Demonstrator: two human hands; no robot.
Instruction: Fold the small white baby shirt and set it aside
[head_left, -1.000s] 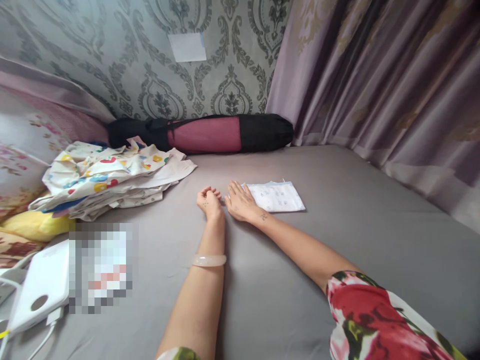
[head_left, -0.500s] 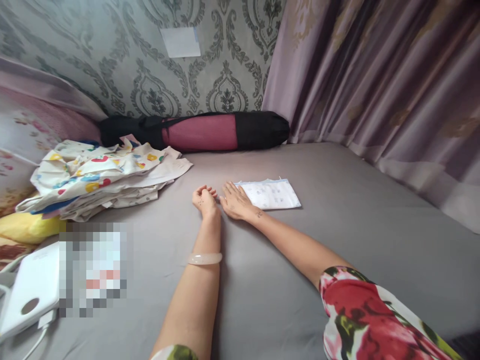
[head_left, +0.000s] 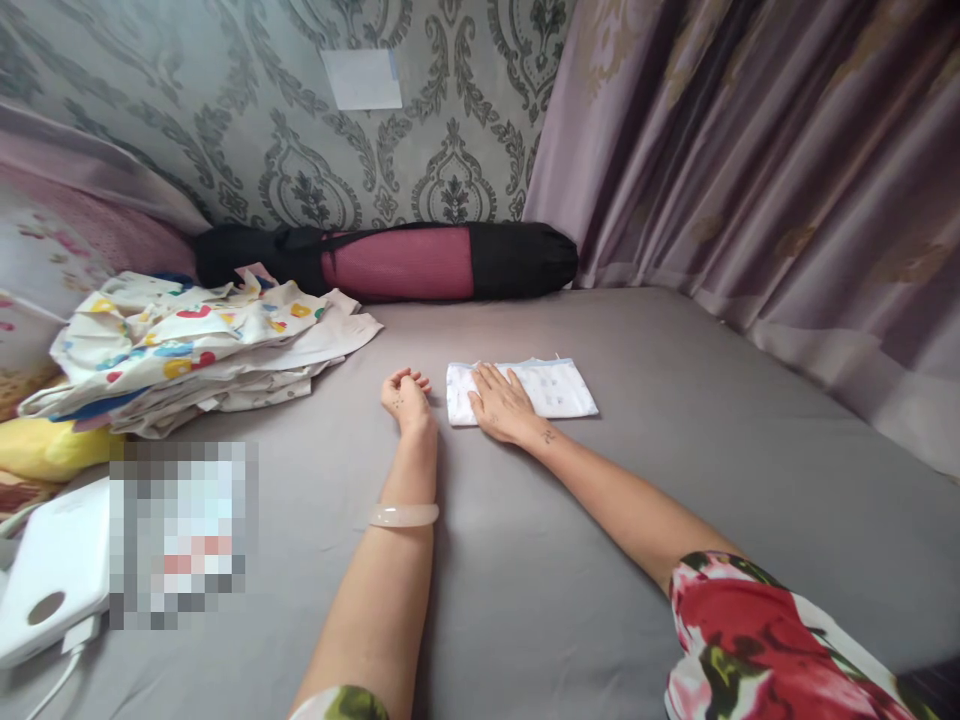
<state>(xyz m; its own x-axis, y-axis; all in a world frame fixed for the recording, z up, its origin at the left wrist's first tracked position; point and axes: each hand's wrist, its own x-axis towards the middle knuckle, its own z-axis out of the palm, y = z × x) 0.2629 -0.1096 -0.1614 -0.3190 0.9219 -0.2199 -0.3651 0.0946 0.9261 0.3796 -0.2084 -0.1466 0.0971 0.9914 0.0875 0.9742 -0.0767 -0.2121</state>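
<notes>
A folded white cloth (head_left: 564, 388) with small faint prints and a blue-edged far side lies flat in the middle of the bed. My right hand (head_left: 504, 402) rests palm down on its left half, fingers stretched out, covering part of it. Just left of the cloth, and apart from it, my left hand (head_left: 407, 398) lies on the sheet with its fingers curled in; nothing shows in them. A pale bangle (head_left: 405, 515) is round my left forearm.
A pile of folded clothes (head_left: 187, 350) is at the left, above a yellow plush item (head_left: 56, 448) and a white power bank (head_left: 56, 570) with a cable. Beside these is a blurred patch. A long black and pink bag (head_left: 397, 263) lies along the wall; a curtain (head_left: 712, 150) hangs right.
My right hand has slid to the right across the folded cloth, uncovering its left end. My left hand stays curled in nearly the same place.
</notes>
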